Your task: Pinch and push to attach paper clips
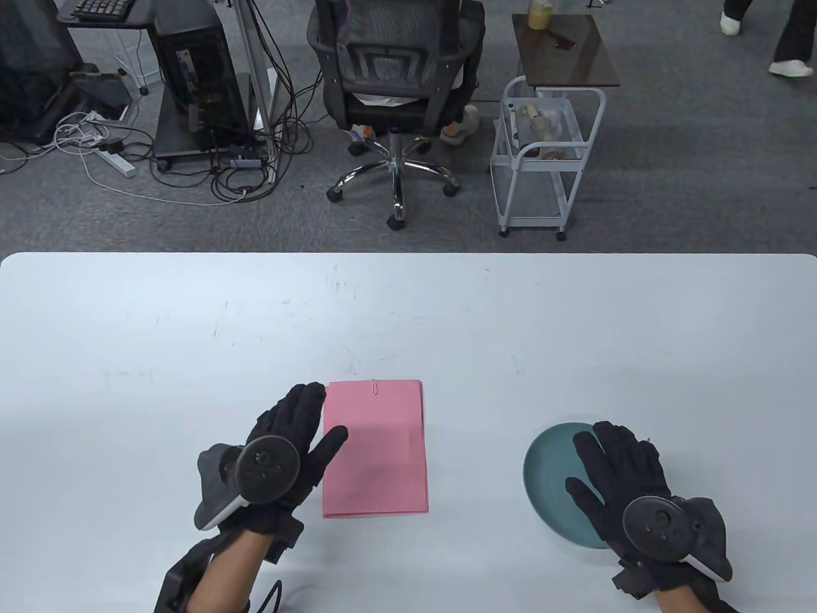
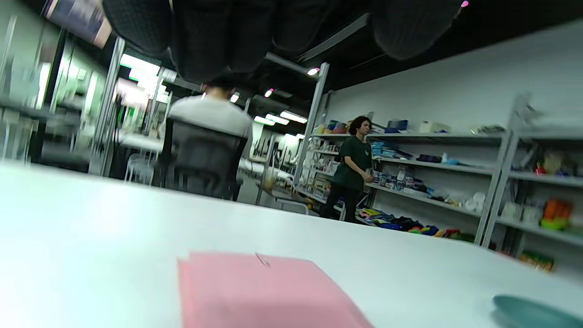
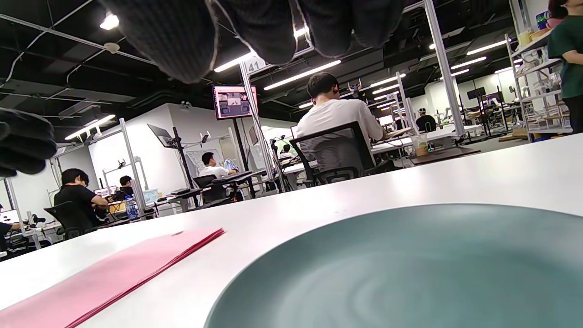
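Note:
A stack of pink paper sheets [image 1: 375, 447] lies on the white table [image 1: 191, 332], with a silver paper clip [image 1: 374, 387] on its far edge. The stack also shows in the left wrist view [image 2: 255, 291] with the paper clip [image 2: 262, 259], and in the right wrist view [image 3: 104, 278]. My left hand [image 1: 300, 434] lies flat and open beside the stack's left edge, thumb resting on the paper. My right hand [image 1: 616, 466] is open over a teal plate [image 1: 549, 472], holding nothing. The plate [image 3: 410, 269] looks empty in the right wrist view.
Beyond the table's far edge stand an office chair [image 1: 392, 83] and a small white cart [image 1: 542, 159]. The teal plate's edge shows in the left wrist view [image 2: 533, 310].

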{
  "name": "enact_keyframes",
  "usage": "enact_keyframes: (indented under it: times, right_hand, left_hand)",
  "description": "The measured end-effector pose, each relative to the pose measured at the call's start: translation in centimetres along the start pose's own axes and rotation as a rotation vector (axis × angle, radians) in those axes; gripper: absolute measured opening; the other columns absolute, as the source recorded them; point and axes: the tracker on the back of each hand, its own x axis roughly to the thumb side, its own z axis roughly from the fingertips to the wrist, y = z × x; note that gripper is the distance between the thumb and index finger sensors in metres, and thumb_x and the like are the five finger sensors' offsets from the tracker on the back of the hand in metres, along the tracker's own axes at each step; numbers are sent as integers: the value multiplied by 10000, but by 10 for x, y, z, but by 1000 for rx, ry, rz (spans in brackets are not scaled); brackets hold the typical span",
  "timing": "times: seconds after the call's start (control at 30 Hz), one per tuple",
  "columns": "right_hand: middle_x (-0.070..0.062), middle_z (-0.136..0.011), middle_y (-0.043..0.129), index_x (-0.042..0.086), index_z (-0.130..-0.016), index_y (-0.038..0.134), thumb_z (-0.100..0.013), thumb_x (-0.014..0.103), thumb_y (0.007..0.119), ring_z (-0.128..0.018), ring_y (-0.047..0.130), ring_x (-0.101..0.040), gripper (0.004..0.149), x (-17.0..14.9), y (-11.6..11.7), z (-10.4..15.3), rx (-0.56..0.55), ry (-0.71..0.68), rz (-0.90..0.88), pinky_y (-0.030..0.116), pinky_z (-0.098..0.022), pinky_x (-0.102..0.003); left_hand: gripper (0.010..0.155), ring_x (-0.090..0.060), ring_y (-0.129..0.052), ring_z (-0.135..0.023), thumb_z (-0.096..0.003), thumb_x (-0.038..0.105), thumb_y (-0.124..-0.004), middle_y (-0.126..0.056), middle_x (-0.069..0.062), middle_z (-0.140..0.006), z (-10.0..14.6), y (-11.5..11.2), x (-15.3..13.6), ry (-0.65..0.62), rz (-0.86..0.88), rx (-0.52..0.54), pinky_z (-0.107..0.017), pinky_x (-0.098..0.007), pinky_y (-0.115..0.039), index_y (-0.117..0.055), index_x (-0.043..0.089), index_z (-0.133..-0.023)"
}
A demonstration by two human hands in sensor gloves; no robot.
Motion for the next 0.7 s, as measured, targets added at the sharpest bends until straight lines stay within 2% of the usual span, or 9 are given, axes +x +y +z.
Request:
enact_keyframes:
  times: [0.17,0.3,0.43,0.53,0.7]
  right_hand:
    - [-217,-1202,432,159,-1170,499,-617,476,674,-1071,422,-462,661,1,1,0,-12,-8,2,316,-743,-604]
    - [-212,-1205,420,167,-1172,489,-617,480,672,-1076,413,-457,663,2,1,1,-22,-16,16,316,-744,-603]
    - [-196,-1214,393,178,-1174,479,-615,485,669,-1088,388,-443,665,1,0,1,-49,-10,60,308,-747,-603]
    - [-185,-1216,387,182,-1174,476,-614,485,667,-1093,378,-435,665,-3,-2,-1,-67,13,39,301,-751,-598]
    - [-179,-1220,384,182,-1176,473,-614,488,667,-1098,370,-430,669,-9,-1,-7,-52,31,34,290,-756,-592]
  left_hand:
    - [737,-477,-524,-1100,-624,557,-687,-549,-200,-1208,20,-6,10,-5,-119,96,-760,-663,-457,-468,143,-1193]
    - [729,-464,-414,-1128,-625,558,-655,-483,-182,-1231,22,-15,13,-1,-213,109,-766,-664,-371,-441,163,-1199]
    - [734,-456,-357,-1137,-622,577,-599,-423,-173,-1246,21,-30,9,5,-284,89,-766,-665,-341,-403,178,-1206]
    - [737,-453,-366,-1138,-620,578,-602,-423,-172,-1246,16,-42,1,23,-218,14,-769,-665,-354,-402,179,-1206]
    - [741,-449,-396,-1136,-618,577,-614,-441,-168,-1241,12,-53,-4,16,-228,-20,-771,-661,-380,-407,174,-1203]
